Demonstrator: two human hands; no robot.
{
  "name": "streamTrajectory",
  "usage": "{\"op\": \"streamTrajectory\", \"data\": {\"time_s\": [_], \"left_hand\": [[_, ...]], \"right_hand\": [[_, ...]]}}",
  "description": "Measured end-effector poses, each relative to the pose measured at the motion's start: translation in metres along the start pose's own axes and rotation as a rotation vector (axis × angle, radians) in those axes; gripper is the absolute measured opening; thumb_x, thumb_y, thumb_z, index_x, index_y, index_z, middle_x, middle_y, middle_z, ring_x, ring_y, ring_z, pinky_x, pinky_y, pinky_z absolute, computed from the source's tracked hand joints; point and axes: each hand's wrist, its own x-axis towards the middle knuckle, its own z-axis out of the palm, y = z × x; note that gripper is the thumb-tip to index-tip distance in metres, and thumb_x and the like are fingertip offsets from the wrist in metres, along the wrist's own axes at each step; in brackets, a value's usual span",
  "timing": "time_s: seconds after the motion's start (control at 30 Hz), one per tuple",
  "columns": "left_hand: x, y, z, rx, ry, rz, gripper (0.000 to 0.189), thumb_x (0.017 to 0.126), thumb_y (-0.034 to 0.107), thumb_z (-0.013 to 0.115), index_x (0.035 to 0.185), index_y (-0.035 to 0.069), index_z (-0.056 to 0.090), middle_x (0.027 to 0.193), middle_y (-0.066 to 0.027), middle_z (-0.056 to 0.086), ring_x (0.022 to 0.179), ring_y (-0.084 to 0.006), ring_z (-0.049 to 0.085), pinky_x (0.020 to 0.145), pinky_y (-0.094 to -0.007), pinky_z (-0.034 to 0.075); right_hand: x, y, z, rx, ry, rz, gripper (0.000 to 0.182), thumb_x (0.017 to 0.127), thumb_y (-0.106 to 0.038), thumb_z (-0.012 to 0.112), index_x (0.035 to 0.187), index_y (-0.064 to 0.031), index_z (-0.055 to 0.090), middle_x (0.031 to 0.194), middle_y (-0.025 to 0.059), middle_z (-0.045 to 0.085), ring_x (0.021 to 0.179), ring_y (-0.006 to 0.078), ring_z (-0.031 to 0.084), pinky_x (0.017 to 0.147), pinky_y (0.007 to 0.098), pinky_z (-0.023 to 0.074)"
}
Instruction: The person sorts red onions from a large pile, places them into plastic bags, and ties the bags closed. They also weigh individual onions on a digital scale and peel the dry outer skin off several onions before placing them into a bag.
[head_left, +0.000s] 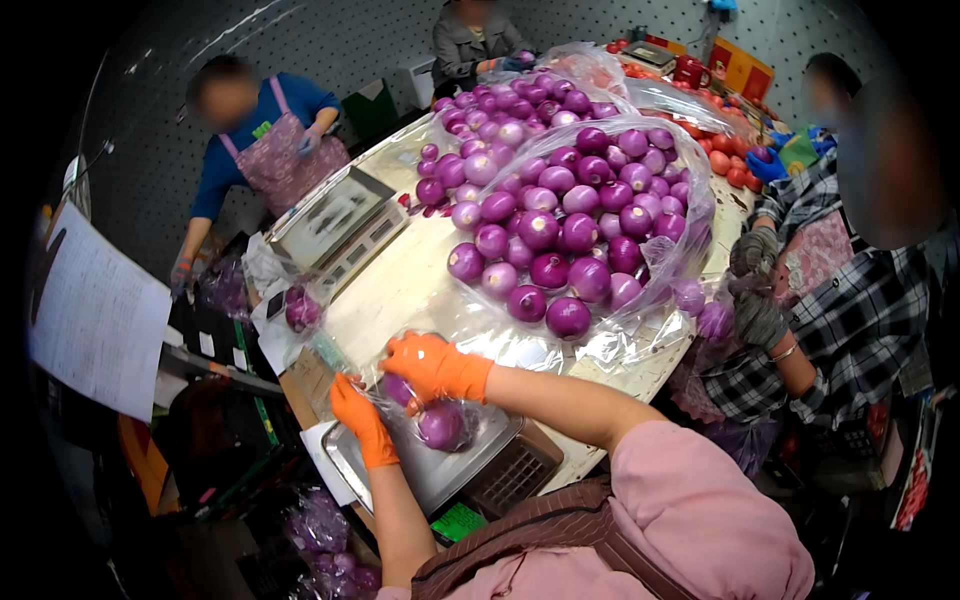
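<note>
A clear plastic bag (469, 420) with red onions (441, 426) in it rests over the steel pan of a weighing scale (457, 469). My left hand (362, 420), in an orange glove, pinches the bag's edge at its left side. Just above the onions, my right hand (431, 367), gloved the same, has its fingers curled on the bag's plastic; its fingertips are partly hidden. Below the pan a keypad (517, 476) and a lit green display (457, 523) show.
A large open plastic bag of red onions (577, 217) spreads across the table (390, 289). A second scale (337, 225) stands at the left, near a bagged onion (302, 309). Several co-workers stand around the table; one in grey gloves (757, 319) holds bagged onions. Tomatoes (724, 154) lie farther back.
</note>
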Motion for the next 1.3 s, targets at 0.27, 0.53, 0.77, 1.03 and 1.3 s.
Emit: {"op": "streamTrajectory", "data": {"time_s": [0.27, 0.53, 0.77, 1.03, 1.3], "left_hand": [[0.0, -0.006, -0.011, 0.754, -0.172, 0.425, 0.026, 0.094, 0.025, 0.056, 0.082, 0.005, 0.065, 0.08, -0.0129, 0.066, 0.075, -0.0324, 0.062, 0.068, -0.0415, 0.048], [0.012, 0.005, -0.018, 0.958, -0.361, 0.465, 0.031, 0.096, 0.033, 0.052, 0.085, 0.005, 0.061, 0.087, -0.0181, 0.062, 0.081, -0.0408, 0.06, 0.069, -0.0497, 0.046], [0.029, 0.023, -0.03, 1.021, -0.294, 0.55, 0.028, 0.092, 0.036, 0.057, 0.084, 0.01, 0.063, 0.087, -0.0127, 0.065, 0.08, -0.0341, 0.064, 0.068, -0.0477, 0.048], [-0.043, 0.1, -0.05, 0.598, -0.261, 0.49, 0.041, 0.082, 0.026, 0.071, 0.119, 0.01, 0.061, 0.112, -0.0138, 0.058, 0.106, -0.0329, 0.054, 0.092, -0.0426, 0.042], [-0.12, 0.078, -0.058, 0.568, -0.409, 0.393, 0.057, 0.088, 0.024, 0.067, 0.136, 0.004, 0.044, 0.128, -0.0192, 0.052, 0.115, -0.0332, 0.054, 0.099, -0.0377, 0.043]], "right_hand": [[-0.012, 0.004, 0.003, 0.152, -0.031, 0.172, 0.084, 0.057, -0.034, 0.083, 0.127, -0.0014, 0.052, 0.113, 0.0203, 0.059, 0.105, 0.0396, 0.058, 0.091, 0.0424, 0.0494], [-0.018, 0.001, -0.006, 0.518, 0.17, 0.412, 0.063, 0.068, -0.032, 0.076, 0.12, -0.0003, 0.061, 0.11, 0.0207, 0.065, 0.099, 0.0269, 0.064, 0.082, 0.0343, 0.052], [-0.029, 0.005, 0.01, 0.838, 0.073, 0.394, 0.062, 0.072, -0.032, 0.08, 0.121, 0.0003, 0.062, 0.117, 0.0193, 0.064, 0.107, 0.0239, 0.061, 0.092, 0.0332, 0.0477], [-0.038, -0.025, 0.003, 0.203, 0.178, 0.008, 0.074, 0.062, -0.024, 0.082, 0.127, -0.0037, 0.053, 0.129, 0.0202, 0.053, 0.12, 0.0381, 0.05, 0.101, 0.0429, 0.0429], [-0.023, -0.031, 0.013, -0.186, 0.115, -0.155, 0.078, 0.058, -0.018, 0.082, 0.129, -0.0124, 0.049, 0.125, 0.0102, 0.053, 0.115, 0.0349, 0.053, 0.09, 0.0459, 0.0485]]}}
